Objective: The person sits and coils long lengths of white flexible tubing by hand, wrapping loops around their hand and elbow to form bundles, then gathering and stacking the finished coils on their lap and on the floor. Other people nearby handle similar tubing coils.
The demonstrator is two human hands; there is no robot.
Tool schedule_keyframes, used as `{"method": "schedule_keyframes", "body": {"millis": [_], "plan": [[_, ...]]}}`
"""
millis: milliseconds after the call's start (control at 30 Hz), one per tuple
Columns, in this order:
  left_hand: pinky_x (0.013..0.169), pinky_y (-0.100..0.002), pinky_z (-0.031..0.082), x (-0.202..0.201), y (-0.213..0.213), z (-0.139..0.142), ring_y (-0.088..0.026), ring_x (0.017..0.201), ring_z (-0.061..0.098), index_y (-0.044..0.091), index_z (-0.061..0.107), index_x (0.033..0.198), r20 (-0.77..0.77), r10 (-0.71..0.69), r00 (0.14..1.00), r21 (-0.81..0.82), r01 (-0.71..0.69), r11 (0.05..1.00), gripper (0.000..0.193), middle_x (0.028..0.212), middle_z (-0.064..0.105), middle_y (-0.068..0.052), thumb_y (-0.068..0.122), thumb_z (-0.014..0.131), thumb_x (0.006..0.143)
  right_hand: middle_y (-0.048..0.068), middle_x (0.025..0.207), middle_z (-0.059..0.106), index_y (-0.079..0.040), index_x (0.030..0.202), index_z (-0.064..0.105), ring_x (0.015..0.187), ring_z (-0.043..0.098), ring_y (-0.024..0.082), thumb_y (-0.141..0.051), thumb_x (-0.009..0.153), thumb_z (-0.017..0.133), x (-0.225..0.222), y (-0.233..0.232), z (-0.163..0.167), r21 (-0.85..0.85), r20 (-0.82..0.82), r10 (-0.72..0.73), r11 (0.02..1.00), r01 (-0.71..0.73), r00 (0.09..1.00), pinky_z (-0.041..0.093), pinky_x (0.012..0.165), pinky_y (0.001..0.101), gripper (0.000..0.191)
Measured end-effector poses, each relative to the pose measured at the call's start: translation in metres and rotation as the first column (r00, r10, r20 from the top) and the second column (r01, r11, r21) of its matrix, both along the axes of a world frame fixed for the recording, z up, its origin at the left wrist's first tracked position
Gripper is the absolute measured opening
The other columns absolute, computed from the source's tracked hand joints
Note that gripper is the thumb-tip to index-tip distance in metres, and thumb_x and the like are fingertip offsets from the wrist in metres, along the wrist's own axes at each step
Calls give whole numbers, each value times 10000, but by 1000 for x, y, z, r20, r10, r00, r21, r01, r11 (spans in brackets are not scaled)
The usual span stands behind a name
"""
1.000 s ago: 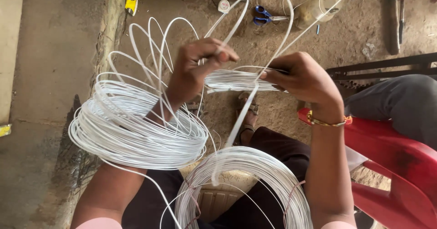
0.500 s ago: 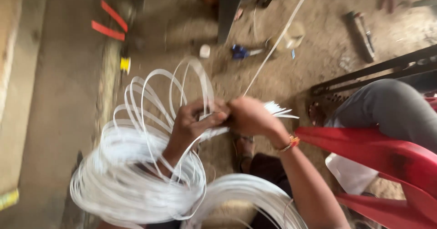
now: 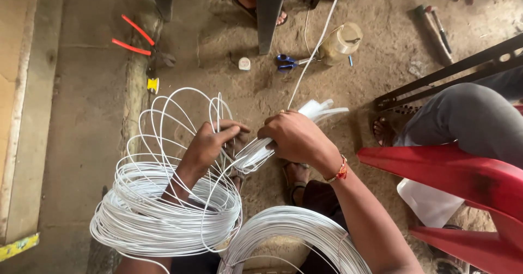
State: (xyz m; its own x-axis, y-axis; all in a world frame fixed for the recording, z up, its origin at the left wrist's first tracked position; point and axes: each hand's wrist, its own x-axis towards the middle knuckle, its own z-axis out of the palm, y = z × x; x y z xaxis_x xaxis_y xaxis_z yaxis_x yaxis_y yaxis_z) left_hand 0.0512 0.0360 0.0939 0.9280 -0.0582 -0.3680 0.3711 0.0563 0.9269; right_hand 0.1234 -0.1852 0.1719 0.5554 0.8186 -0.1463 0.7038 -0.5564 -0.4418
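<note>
Both hands, L [image 3: 210,143] & R [image 3: 294,137], clutch white wire bundle [image 3: 256,154].

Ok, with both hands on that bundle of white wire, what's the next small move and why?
Probably draw one more loop off the big wire coil with the left hand into the bundle that the right hand grips: loose loops stand open above the coil, and the bundle is still thin.

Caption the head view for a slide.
Both hands, left hand and right hand, grip a white wire bundle above wire coils.
</note>
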Motion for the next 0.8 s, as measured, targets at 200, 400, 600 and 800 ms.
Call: {"method": "schedule_keyframes", "body": {"millis": [200,400,600,800], "plan": [[939,-316,540,-6,-29,-38,-174,1061,705,6,681,1287,156,-99,983,171,72,983,340,1143,732,-80,131,598,981,11,900,673,-176,905,787,1040,631,210,-70,783,701,1,0,-3,31,274,102,993,-115,956,399,1053,440,183],[840,-308,585,-23,-40,-36,-156,948,732,17,679,1189,130,-113,985,55,107,993,278,1070,776,-103,127,473,1038,0,1014,687,-203,996,800,1125,609,209,-184,790,753,0,1,-5,148,359,182,957,-248,916,371,1096,456,213],[673,-270,546,-33,-44,-12,-140,760,685,0,732,1054,25,-93,995,-98,95,991,367,913,758,-124,121,385,1062,38,1157,689,-169,1088,764,1214,597,237,-259,806,821,14,-14,-7,299,143,83,946,-122,986,402,1132,467,301],[629,-249,526,-40,-52,-16,-138,768,638,-27,747,1098,394,-229,890,398,59,915,278,886,658,-123,179,591,994,63,1319,689,-132,1357,665,1190,727,204,-179,1004,772,68,-59,-18,525,-114,-504,701,483,856,600,978,321,372]]}}
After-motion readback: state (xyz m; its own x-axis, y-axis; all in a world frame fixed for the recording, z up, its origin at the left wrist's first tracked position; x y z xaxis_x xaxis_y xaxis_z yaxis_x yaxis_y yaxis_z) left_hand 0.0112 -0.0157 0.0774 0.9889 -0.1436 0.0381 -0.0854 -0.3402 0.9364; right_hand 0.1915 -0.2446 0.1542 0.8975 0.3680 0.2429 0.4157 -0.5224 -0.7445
